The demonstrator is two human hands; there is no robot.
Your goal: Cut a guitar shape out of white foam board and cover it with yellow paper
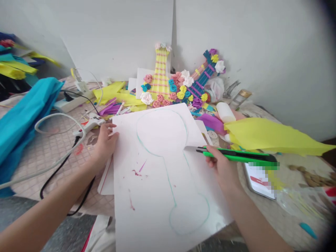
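A large white board [149, 182] lies before me, with a guitar-like outline in green line drawn on it. Pinkish smears mark its left part. My left hand [106, 138] grips the board's left edge near the upper corner, fingers bent around it. In my right hand [217, 162] is a green and black utility knife [244, 156], held with its handle pointing right. The knife's extended blade [193, 148] reaches the right side of the outline, where the rounded body meets the neck. Whether the blade has gone through the surface, I cannot tell.
Behind the board stand two crepe-paper guitars, one yellow [161, 71] and one blue [201, 82], decorated with paper flowers. A hot glue gun [90, 125] and looping cables lie left. Yellow crepe paper [273, 134], a phone [259, 182] and a plastic bottle [301, 201] are right.
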